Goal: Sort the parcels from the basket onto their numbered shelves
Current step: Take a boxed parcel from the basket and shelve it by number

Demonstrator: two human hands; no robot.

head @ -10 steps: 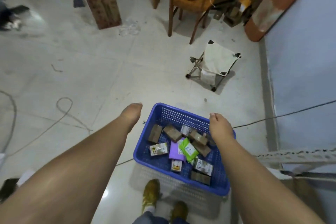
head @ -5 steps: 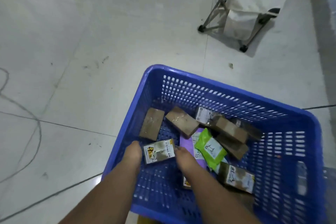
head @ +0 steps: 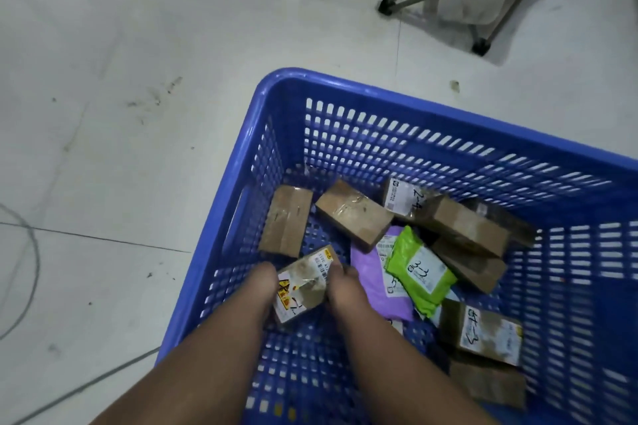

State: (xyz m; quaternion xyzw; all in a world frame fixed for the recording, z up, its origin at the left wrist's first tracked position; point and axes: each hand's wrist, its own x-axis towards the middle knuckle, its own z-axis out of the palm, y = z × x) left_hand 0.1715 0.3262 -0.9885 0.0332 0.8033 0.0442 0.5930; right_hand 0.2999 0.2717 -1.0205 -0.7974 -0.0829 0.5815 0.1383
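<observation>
Inside the blue slotted plastic basket (head: 345,86) on the floor, a small labelled cardboard parcel (head: 303,281) was gripped between the left hand (head: 262,281) and right hand (head: 340,286), fingers clamped on it. Roughly ten parcels remained unsorted; no shelves were visible.

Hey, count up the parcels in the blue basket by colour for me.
Brown boxes: 9
Green bags: 1
Purple bags: 1
Total: 11 in view; others may lie hidden underneath.
</observation>
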